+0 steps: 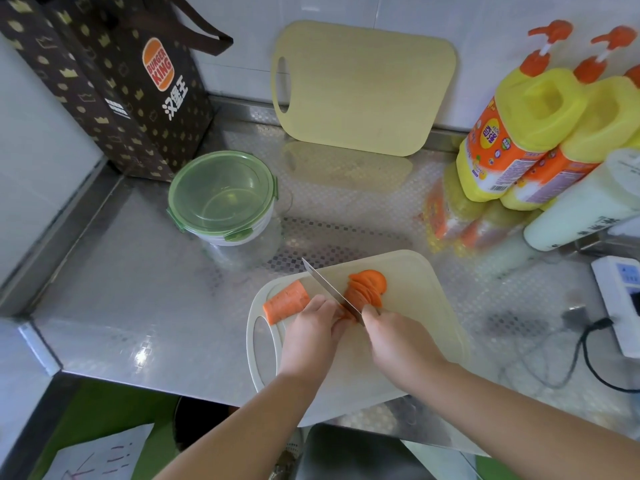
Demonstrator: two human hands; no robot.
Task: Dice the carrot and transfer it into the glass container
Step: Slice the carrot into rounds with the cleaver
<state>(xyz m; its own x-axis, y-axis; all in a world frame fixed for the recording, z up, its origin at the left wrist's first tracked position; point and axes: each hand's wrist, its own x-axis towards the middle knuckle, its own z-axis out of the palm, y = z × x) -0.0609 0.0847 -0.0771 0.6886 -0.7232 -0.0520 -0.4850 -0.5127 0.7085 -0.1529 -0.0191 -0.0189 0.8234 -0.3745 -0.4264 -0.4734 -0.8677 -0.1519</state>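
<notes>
A patterned stainless-steel counter [156, 306] is seen, and a pale plastic cutting board [415, 306] is laid at its front edge. Toward the counter's back left corner stands a round glass container [194, 181], well apart from the board, with its green clip lid shut on it. The right hand [391, 337] is clenched round the handle of a narrow steel knife [325, 285], whose blade is set across the board. The left hand [311, 327] is curled over a short carrot piece [343, 311], which is mostly hidden and is pinned just beside the blade. A thick orange carrot stub [285, 301] is left near the board's left edge, just beside that hand. A fan of thin orange carrot slices [367, 285] is laid on the other side of the blade.

The carrot is judged stiff, light and prone to roll, and its cut faces are likely slippery. It is best held from above, flat face down, with fingertips tucked back. The lid is not yet removed for the transfer.
</notes>
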